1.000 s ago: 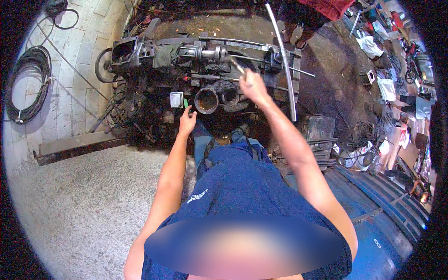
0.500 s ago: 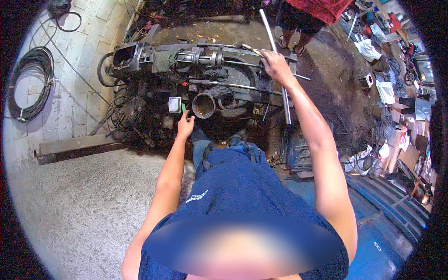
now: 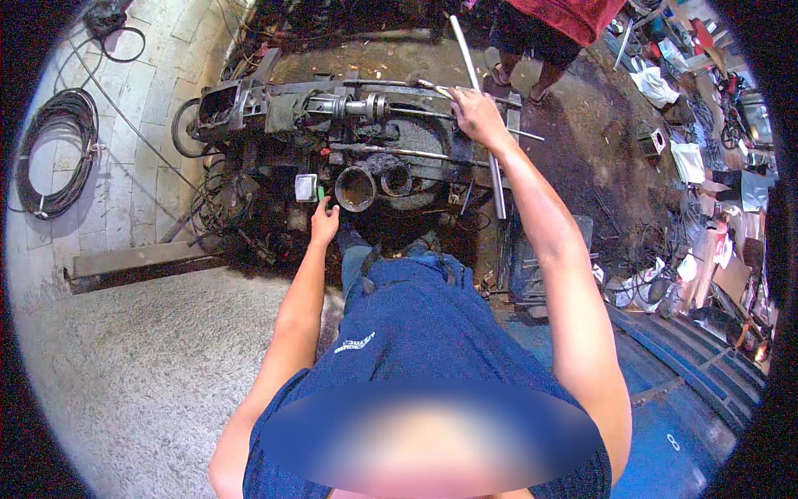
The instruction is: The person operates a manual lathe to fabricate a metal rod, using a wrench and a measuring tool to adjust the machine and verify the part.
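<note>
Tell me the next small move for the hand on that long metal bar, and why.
Probably lift the long metal bar a little clear of the machine frame before swinging it. The right hand grips it near mid-length, with its lower end down beside the dark machinery and a thin rod crossing close by. The left hand rests by the round opening, steadying the person.
</note>
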